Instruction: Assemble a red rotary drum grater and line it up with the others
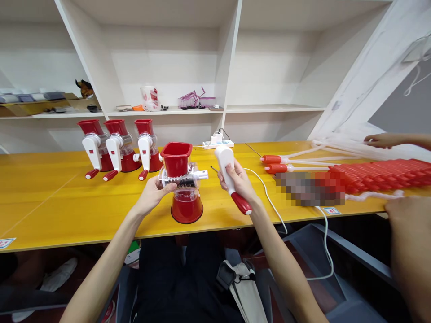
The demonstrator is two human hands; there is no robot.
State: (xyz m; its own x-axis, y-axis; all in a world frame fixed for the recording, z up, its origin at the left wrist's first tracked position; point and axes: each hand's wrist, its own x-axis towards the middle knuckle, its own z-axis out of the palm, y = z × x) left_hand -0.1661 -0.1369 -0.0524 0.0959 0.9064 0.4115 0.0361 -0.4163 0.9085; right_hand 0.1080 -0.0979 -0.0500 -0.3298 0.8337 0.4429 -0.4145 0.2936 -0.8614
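Observation:
My left hand is closed around the clear side of a rotary grater, which stands upright on the table near its front edge. The grater has a red hopper, a red round base and a metal drum inside the clear housing. From its right side a silvery shaft sticks out, bare. Wrapped round a loose crank handle, my right hand holds it just right of that shaft, apart from it. The crank is white, with a red knob pointing down to the right.
Three graters with cranks fitted stand at the back left. A power strip lies behind, and a white cable crosses the yellow table. Red ribbed pieces and red cylinders with white tubes lie right, near another person's hand.

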